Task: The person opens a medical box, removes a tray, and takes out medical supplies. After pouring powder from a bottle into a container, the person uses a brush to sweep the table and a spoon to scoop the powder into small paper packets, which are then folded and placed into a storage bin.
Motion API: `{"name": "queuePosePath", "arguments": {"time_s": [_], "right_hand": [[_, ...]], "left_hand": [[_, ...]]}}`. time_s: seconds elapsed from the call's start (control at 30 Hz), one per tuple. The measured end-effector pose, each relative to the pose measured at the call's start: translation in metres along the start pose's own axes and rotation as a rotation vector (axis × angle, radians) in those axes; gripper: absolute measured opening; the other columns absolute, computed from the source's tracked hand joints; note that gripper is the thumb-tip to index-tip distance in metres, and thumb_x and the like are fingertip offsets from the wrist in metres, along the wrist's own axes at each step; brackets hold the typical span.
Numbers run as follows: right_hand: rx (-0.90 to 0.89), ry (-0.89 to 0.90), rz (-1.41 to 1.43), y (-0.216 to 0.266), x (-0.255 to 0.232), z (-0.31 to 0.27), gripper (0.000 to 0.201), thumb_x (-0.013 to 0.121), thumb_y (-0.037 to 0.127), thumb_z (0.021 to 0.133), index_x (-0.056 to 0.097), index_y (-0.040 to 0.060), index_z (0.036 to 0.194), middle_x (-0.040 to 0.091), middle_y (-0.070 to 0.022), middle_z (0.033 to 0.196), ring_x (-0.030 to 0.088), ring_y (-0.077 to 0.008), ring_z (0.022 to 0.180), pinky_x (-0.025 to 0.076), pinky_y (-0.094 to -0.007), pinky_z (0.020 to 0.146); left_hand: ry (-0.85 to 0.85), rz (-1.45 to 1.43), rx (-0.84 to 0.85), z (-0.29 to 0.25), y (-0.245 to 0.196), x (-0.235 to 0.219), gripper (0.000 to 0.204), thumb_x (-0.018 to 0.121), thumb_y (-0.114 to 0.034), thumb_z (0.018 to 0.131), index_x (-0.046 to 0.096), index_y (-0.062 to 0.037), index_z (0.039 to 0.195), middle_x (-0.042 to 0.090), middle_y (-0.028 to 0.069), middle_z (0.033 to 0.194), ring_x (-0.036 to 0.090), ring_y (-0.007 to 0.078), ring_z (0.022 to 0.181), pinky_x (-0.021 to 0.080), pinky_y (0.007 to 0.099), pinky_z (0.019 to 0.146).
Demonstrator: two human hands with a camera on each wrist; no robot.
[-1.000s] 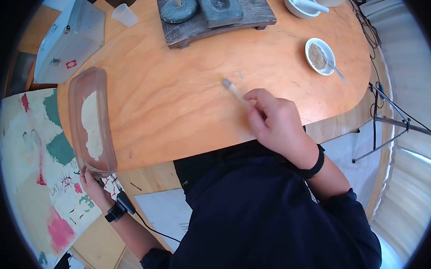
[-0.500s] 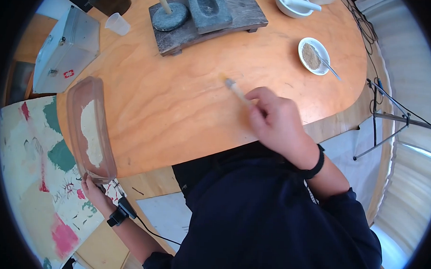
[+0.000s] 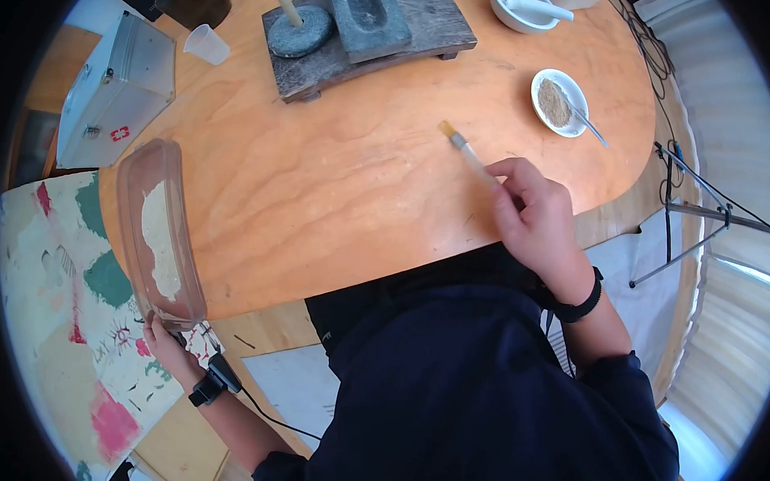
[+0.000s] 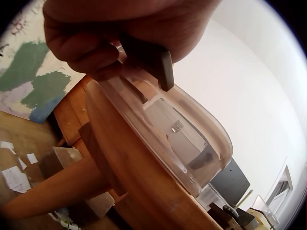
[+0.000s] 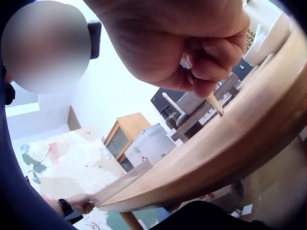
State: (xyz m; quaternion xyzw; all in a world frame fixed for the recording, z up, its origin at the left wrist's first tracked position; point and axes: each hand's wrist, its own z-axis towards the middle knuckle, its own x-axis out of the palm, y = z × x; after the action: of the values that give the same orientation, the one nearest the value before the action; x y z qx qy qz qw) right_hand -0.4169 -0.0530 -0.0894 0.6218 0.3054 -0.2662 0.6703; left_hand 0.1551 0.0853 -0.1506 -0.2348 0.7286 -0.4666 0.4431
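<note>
At the table's left edge lies a long, clear plastic box [image 3: 189, 242] with pale powder [image 3: 158, 241] in it. My left hand [image 3: 169, 350] grips the near end of this box, with its fingers curled at the rim in the left wrist view. A flat brush [image 3: 473, 157] with yellowish bristles and a light handle is pinched between the thumb and fingers of my right hand [image 3: 538, 216]. Its bristles are low over the wooden tabletop [image 3: 344, 188], pointing away from me. In the right wrist view the brush tip [image 5: 219, 111] shows past the curled fingers.
A white bowl [image 3: 538, 106] with brownish powder and a spoon stands at the right. Behind it is a white mortar [image 3: 513, 21] with a pestle. A dark wooden stand [image 3: 340, 76] bears stone grinding pieces. A metal case [image 3: 136, 96] and plastic cup [image 3: 208, 44] are at back left.
My right hand has moved to the right with the brush over the tabletop. The left hand keeps its grip on the box. The head view has shifted slightly.
</note>
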Motion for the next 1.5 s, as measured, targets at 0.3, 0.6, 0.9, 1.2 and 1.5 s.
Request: {"name": "queuePosePath", "arguments": {"time_s": [0.3,0.6,0.9,1.2,1.5], "right_hand": [[-0.238,-0.007,0.135,0.041,0.050,0.034,0.011,0.062,0.004,0.085,0.061,0.0034,0.097,0.062,-0.0147,0.062,0.064,-0.0339,0.057,0.051,-0.0424,0.053],[-0.102,-0.068,0.006,0.036,0.053,0.063,0.009,0.059,0.006,0.085,0.060,0.0025,0.094,0.064,-0.0183,0.065,0.065,-0.0376,0.061,0.052,-0.0456,0.057],[-0.098,0.039,0.210,0.052,0.046,0.059,0.005,0.060,0.007,0.087,0.060,0.0037,0.090,0.065,-0.0174,0.068,0.065,-0.0393,0.065,0.051,-0.0474,0.060],[-0.196,0.056,0.207,0.057,0.084,0.079,0.006,0.060,0.006,0.086,0.061,0.0026,0.091,0.066,-0.0168,0.068,0.066,-0.0354,0.064,0.051,-0.0424,0.058],[-0.141,0.028,0.179,0.050,0.053,0.072,0.010,0.060,0.007,0.086,0.061,0.0006,0.093,0.066,-0.0168,0.069,0.065,-0.0324,0.061,0.050,-0.0415,0.057]], "left_hand": [[-0.001,0.011,-0.005,-0.005,-0.007,0.004,0.032,0.053,-0.019,0.099,0.058,-0.0001,0.125,0.065,0.0080,0.114,0.064,0.0162,0.100,0.052,0.0289,0.080],[-0.009,0.009,0.030,0.006,0.008,-0.002,0.032,0.054,-0.020,0.100,0.059,-0.0006,0.125,0.065,0.0062,0.111,0.063,0.0136,0.095,0.050,0.0269,0.078],[0.022,-0.040,0.046,0.013,0.015,-0.004,0.035,0.054,-0.019,0.100,0.056,0.0007,0.129,0.064,0.0092,0.118,0.062,0.0171,0.106,0.049,0.0305,0.092],[0.033,-0.010,0.010,0.022,0.021,-0.010,0.035,0.054,-0.017,0.099,0.057,0.0018,0.128,0.063,0.0098,0.120,0.060,0.0176,0.109,0.048,0.0310,0.094],[0.022,0.010,0.002,0.017,0.017,-0.007,0.036,0.052,-0.019,0.100,0.056,0.0022,0.129,0.063,0.0106,0.122,0.060,0.0182,0.109,0.048,0.0305,0.093]]}}
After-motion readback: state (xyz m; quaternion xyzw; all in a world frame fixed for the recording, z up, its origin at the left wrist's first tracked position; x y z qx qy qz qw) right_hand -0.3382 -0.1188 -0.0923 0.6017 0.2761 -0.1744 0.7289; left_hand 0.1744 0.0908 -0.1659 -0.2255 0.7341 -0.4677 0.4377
